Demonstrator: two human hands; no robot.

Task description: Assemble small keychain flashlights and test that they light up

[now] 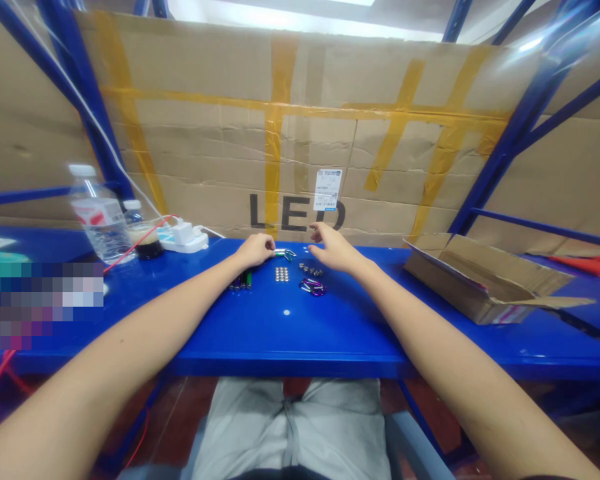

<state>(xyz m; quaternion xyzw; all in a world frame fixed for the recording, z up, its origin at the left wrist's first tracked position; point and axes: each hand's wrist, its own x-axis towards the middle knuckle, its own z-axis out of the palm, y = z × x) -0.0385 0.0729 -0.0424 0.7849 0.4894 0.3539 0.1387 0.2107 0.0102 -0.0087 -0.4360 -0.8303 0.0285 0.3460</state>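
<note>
My left hand is closed at the back of the blue table, its fingers curled around the end of a small silver and green tube. A green carabiner is at the tube's other end. To the right, my right hand is held with thumb and fingers apart and nothing between them. Between my hands, small round silver pieces stand in neat rows. Several small metal parts lie beside them, with purple carabiners in front. Dark and green tubes lie partly hidden under my left wrist.
An open cardboard box stands on the blue table at right. A water bottle, a cup of dark liquid and a white power strip are at left. A large cardboard panel stands behind.
</note>
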